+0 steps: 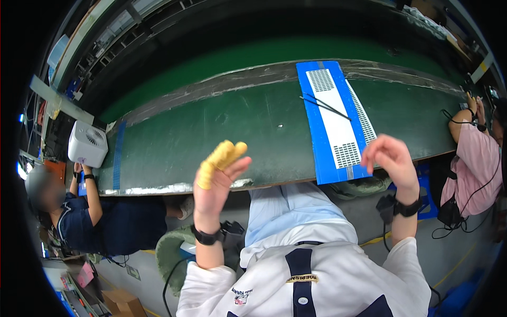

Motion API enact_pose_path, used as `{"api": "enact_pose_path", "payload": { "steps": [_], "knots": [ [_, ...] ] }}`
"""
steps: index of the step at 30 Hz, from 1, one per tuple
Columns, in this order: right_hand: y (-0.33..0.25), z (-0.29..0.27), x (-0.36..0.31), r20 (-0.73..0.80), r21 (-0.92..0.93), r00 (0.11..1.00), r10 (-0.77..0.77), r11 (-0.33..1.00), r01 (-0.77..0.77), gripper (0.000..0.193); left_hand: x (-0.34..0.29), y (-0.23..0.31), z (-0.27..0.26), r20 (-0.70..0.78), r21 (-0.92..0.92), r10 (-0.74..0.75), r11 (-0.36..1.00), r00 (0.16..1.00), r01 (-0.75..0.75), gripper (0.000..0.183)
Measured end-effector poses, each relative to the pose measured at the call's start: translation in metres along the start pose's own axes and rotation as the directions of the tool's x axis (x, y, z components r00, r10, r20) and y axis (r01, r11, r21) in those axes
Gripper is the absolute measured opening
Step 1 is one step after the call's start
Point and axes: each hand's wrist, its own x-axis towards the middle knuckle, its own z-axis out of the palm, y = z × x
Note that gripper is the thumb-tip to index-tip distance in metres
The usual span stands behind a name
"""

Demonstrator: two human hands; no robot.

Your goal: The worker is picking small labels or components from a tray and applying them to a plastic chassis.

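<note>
My left hand [216, 177] is raised over the near edge of the green work table, its fingers stretched out and nothing in it. Yellow finger covers [222, 156] sit on several of its fingers. My right hand [392, 159] hovers by the near right corner of a blue board [321, 142], fingers loosely bent and apart, with nothing visible in them. On the board lies a white sheet [330, 119] with blocks of small dark labels at both ends. Two thin black strips [330, 108] lie across it. A second label sheet [362, 113] pokes out along the board's right side.
The long green table [211, 116] stretches left and right before me. A white box-shaped fan [88, 143] stands at its left end, near a seated person in dark clothing [105, 216]. Another person in pink [472, 158] works at the right end. A green bin [177, 253] stands below.
</note>
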Motion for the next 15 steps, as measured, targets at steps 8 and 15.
{"api": "enact_pose_path", "payload": {
  "steps": [8, 15],
  "knots": [
    [0.012, -0.046, 0.122, -0.059, -0.375, 0.992, 0.114, 0.918, -0.128, 0.015, 0.146, -0.002, 0.000, 0.245, -0.519, -0.165, 0.810, 0.955, 0.273, 0.045],
    [0.098, -0.073, 0.146, 0.050, -0.375, 0.999, 0.013, 0.927, 0.007, 0.012, 0.172, -0.059, -0.048, 0.147, -0.581, -0.290, 0.748, 0.946, 0.320, 0.048]
  ]
}}
